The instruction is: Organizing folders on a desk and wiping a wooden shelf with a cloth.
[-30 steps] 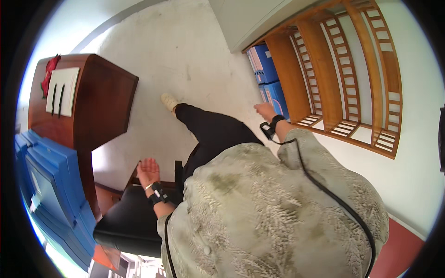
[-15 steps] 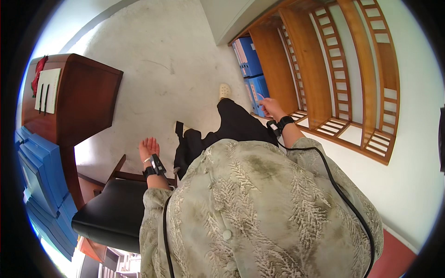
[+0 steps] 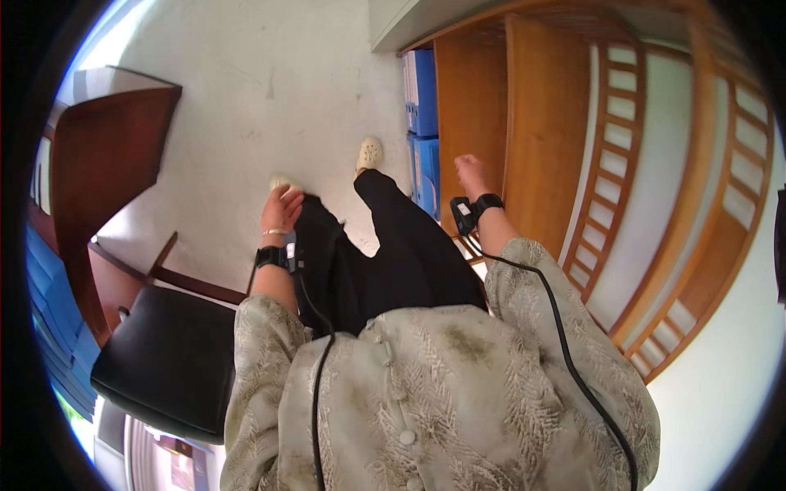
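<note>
My left hand [image 3: 281, 209] hangs in front of my black trousers [image 3: 393, 262], fingers loosely bent, holding nothing. My right hand [image 3: 469, 170] has its fingers curled in with nothing visible in them. It is in front of a wooden shelving unit [image 3: 544, 147], beside blue file binders [image 3: 423, 172]; I cannot tell whether it touches the wood. Both wrists wear black devices [image 3: 461, 214] with cables running down over my patterned sleeves. My two cream clogs [image 3: 368, 151] stand on the pale floor [image 3: 270, 74].
A dark wooden desk [image 3: 123, 139] stands at the left, with a stack of blue boxes or folders [image 3: 53, 303] at the edge. A black-seated chair [image 3: 164, 360] is beside my left leg. A pale cabinet or wall [image 3: 409, 20] borders the top end of the shelving.
The shelving now looms larger and the desk sits farther toward the left rim. My left hand has risen in the view, and my feet have changed position.
</note>
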Action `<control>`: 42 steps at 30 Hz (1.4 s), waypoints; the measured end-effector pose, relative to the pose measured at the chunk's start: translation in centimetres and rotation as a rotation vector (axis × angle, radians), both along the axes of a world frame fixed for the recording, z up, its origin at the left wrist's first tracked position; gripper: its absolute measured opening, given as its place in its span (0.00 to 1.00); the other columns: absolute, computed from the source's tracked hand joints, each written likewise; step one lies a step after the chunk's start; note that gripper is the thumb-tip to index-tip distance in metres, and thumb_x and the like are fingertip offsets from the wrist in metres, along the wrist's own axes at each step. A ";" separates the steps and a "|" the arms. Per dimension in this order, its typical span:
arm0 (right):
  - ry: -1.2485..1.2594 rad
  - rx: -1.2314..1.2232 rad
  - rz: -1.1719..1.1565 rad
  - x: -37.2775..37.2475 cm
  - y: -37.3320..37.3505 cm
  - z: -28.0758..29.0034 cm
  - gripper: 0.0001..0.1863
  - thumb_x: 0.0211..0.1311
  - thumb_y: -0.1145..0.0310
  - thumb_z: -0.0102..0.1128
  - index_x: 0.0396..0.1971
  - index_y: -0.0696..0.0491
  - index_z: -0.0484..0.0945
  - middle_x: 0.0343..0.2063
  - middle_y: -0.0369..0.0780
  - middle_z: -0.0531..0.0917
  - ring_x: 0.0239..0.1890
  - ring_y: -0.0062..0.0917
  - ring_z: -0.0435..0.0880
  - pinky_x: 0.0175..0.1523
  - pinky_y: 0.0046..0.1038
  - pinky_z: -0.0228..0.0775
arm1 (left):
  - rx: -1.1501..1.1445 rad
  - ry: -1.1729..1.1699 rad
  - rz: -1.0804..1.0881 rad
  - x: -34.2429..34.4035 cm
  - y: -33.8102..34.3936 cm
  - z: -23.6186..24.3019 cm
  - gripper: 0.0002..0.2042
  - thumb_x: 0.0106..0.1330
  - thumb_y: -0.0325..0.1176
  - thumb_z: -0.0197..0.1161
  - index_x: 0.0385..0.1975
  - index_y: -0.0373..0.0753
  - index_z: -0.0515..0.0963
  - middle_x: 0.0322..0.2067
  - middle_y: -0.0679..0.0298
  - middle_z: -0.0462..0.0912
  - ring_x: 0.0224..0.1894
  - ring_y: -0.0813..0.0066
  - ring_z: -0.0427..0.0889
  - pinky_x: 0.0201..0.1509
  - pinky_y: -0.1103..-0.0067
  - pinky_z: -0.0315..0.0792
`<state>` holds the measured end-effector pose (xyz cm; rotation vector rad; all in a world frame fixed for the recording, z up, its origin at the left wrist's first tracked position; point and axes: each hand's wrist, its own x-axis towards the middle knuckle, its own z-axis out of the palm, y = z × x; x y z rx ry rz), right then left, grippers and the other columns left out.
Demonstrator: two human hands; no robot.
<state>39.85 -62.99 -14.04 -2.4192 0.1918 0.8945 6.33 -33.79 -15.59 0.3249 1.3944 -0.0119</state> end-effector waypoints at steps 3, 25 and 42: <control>-0.054 -0.025 0.025 0.6 4.2 -3.4 0.18 0.55 0.62 0.56 0.41 0.59 0.78 0.35 0.47 0.83 0.42 0.40 0.81 0.50 0.38 0.70 | 0.072 0.057 -0.125 3.8 -0.6 0.5 0.21 0.66 0.47 0.52 0.53 0.42 0.72 0.44 0.60 0.82 0.42 0.73 0.81 0.42 0.79 0.72; -0.923 -0.303 0.449 9.0 9.4 -18.2 0.23 0.63 0.56 0.46 0.57 0.48 0.66 0.63 0.45 0.64 0.59 0.42 0.64 0.61 0.46 0.53 | 0.030 -0.171 -0.697 22.7 -5.5 -25.4 0.25 0.61 0.46 0.63 0.56 0.40 0.72 0.45 0.63 0.79 0.48 0.74 0.75 0.45 0.79 0.69; -0.919 -0.219 0.519 8.1 10.3 -18.6 0.22 0.66 0.59 0.44 0.58 0.50 0.65 0.62 0.48 0.63 0.62 0.43 0.61 0.63 0.46 0.52 | 0.244 -0.252 -0.722 31.9 -12.3 -35.9 0.44 0.41 0.55 0.76 0.57 0.34 0.68 0.59 0.46 0.65 0.61 0.52 0.68 0.63 0.68 0.66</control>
